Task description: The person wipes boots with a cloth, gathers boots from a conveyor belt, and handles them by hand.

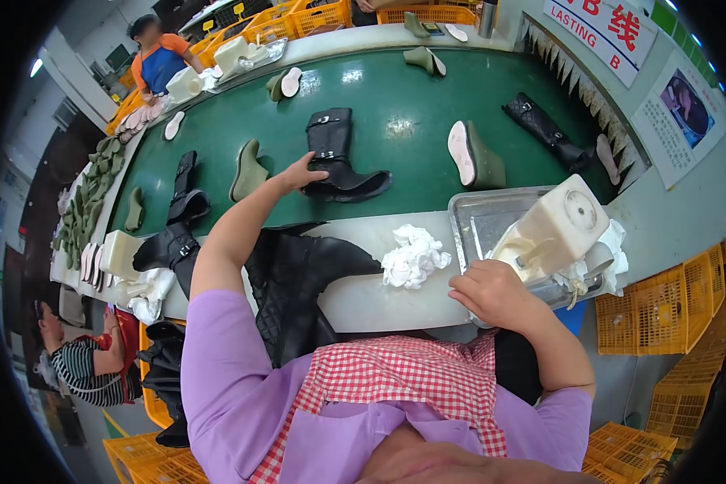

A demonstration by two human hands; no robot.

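On the green conveyor belt [226, 105] lies a black boot [331, 145] with buckled straps, its toe toward the right. My left hand [300, 173] reaches across to its ankle, with thumb and fingers closed on the back of it. My right hand [496, 292] is at the near left edge of a metal tray [477, 214], its fingers curled; whatever they hold is hidden. A whitish plastic container [561, 230] with a cut opening lies tilted in the tray. Between my hands are a crumpled white cloth [414, 256] and another black boot [298, 274] on the white ledge.
Green wedge shoes [484, 157] and more black boots [544, 133] lie on the belt. Many green uppers [93, 189] are piled at the left. Yellow crates [661, 306] stand at the right. One person [161, 60] is across the belt, another [97, 363] at the left.
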